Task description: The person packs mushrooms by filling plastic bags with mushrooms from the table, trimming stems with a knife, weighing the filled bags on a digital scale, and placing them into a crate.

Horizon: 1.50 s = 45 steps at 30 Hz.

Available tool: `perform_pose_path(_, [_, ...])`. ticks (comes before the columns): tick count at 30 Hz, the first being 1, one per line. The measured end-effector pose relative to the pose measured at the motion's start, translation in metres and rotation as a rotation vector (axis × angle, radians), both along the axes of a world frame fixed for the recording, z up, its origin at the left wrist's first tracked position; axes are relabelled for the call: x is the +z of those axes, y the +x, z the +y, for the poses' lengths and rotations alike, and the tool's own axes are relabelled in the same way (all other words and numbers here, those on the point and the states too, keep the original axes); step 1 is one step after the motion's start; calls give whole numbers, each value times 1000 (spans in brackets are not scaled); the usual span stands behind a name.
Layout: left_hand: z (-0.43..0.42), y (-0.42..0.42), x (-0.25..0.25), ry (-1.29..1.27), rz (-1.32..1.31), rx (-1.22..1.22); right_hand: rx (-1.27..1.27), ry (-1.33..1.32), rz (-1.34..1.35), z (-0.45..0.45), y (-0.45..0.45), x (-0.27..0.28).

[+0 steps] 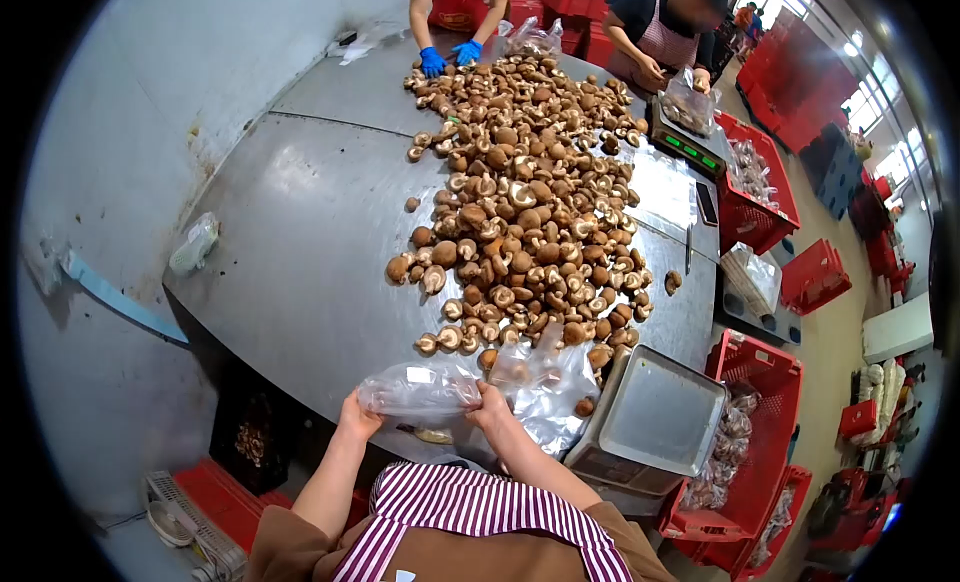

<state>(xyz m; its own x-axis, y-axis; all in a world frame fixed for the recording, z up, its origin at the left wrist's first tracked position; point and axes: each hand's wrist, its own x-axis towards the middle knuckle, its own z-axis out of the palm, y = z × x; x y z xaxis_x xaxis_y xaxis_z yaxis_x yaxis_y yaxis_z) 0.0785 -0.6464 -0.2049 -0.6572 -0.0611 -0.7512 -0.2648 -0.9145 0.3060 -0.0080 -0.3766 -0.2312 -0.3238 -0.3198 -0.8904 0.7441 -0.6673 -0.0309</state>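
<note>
We grip a clear, crumpled plastic bag with a small white label (420, 390) between both hands at the lower centre of the frame, above the near edge of the table. The fingers of our left hand (361, 418) are curled in on the bag's left end; those of our right hand (489, 408) are closed at its right end, though the film partly hides the fingertips of each and we cannot tell just how they are set. Just beside our right hand, loose sheets of clear plastic film (550, 382) lie against the foot of a long heap of brown-capped, pale-stemmed mushrooms (530, 197), which runs up the grey metal table (300, 217) to the top of the frame. At lower right we have a scale with a square metal pan (665, 407) and, beyond it, a red plastic crate (775, 367) holding bagged mushrooms. A black phone (707, 204) lies near the table's right edge. At top centre, a co-worker's blue-gloved hands (450, 58) touch the heap; at upper right, another person (655, 32) handles a filled bag (690, 107) on a scale with a green-lit display (690, 149).
</note>
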Motion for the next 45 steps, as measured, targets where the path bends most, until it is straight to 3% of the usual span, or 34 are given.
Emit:
perform_pose_path(2, [-2,-26,-8,-66,-96,-6,-18,57,-103,-2,-13,-4])
perform_pose_path(9, [71,-186,-10,-274,97,-461,-390,253,-27,54,-51,29])
perform_pose_path(13, [149,-246,9,-371,89,-461,-495,253,51,87,-76,36])
perform_pose_path(18, [109,-262,-6,-290,111,-383,-407,270,218,75,-107,36])
perform_pose_path(19, [109,-261,29,-294,13,-256,-318,319,286,65,-116,37])
perform_pose_path(22, [87,-278,27,-258,65,-178,-264,216,383,37,-141,48])
perform_pose_path(24, [84,-295,9,-383,111,-230,-334,110,291,43,-145,38])
perform_pose_path(25, [98,-295,32,-510,12,-311,-391,72,213,53,-142,29])
perform_pose_path(27, [114,-293,1,-677,215,-485,-499,43,204,72,-131,47])
perform_pose_path(29, [132,-278,28,-624,294,-630,-491,116,355,98,-120,16])
perform_pose_path(30, [133,-272,38,-568,284,-667,-510,195,352,94,-126,49])
perform_pose_path(32, [127,-273,42,-516,283,-693,-463,220,501,98,-135,36])
perform_pose_path(34, [106,-284,22,-301,163,-478,-328,348,526,83,-148,43])
perform_pose_path(36, [91,-300,8,-332,84,-334,-142,579,499,57,-158,49])
perform_pose_path(37, [92,-307,14,-372,108,-273,-190,388,627,52,-161,53])
perform_pose_path(38, [106,-309,44,-398,123,-274,-224,472,636,56,-164,58])
perform_pose_path(39, [105,-316,24,-550,182,-401,-258,553,641,61,-165,63])
perform_pose_path(41, [118,-313,37,-898,240,-723,-401,480,510,77,-167,97])
perform_pose_path(43, [113,-311,31,-824,306,-832,-401,375,600,100,-165,76])
perform_pose_path(45, [111,-310,47,-487,127,-757,-354,418,624,101,-166,64])
